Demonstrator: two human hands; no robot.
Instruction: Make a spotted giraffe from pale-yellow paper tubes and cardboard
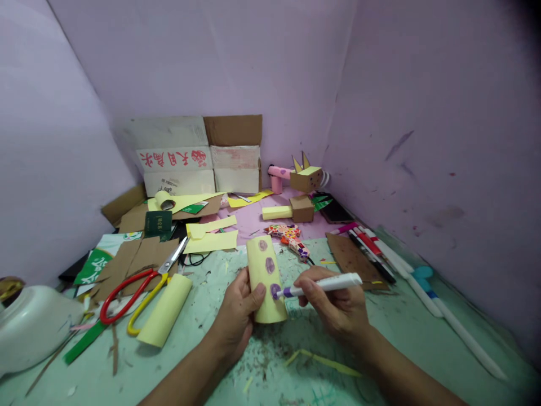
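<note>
My left hand (236, 313) is wrapped round a pale yellow paper tube (264, 276), holding it upright and slightly tilted over the green mat. The tube carries three purple spots down its face. My right hand (333, 301) grips a white marker with a purple tip (323, 285), and the tip touches the lowest spot on the tube. A second yellow tube (165, 310) lies on the mat to the left, beside scissors with a red and a yellow handle (139, 290).
Several markers (372, 245) lie along the right wall. A patterned glue gun (291, 237), cardboard scraps (135, 256), yellow paper sheets (211, 237) and a small cardboard animal (306, 177) sit further back. A flattened carton (198, 155) leans on the back wall. A white container (29, 327) is at far left.
</note>
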